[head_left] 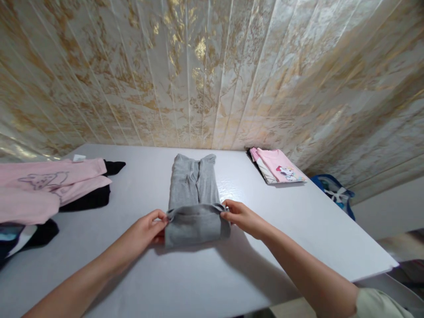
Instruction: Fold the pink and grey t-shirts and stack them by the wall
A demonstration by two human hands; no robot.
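A grey garment [195, 185] lies lengthwise on the white table in front of me, its sides tucked inward to make a narrow strip. Its near end is folded over on itself, away from me. My left hand [153, 227] pinches the left corner of that folded flap between thumb and fingers. On the opposite side, my right hand [240, 216] grips the flap's right corner the same way. Some fingertips of both hands are hidden by the cloth. Whether the garment is a shirt or trousers I cannot tell.
On the left, pink clothes [33, 190] with a drawn animal lie loosely over black ones. A folded stack with a pink printed top [278, 165] sits at the back right of the white table [314, 238]. Beyond the right edge is a blue bag [334, 192]; a gold-patterned curtain [185, 79] hangs behind.
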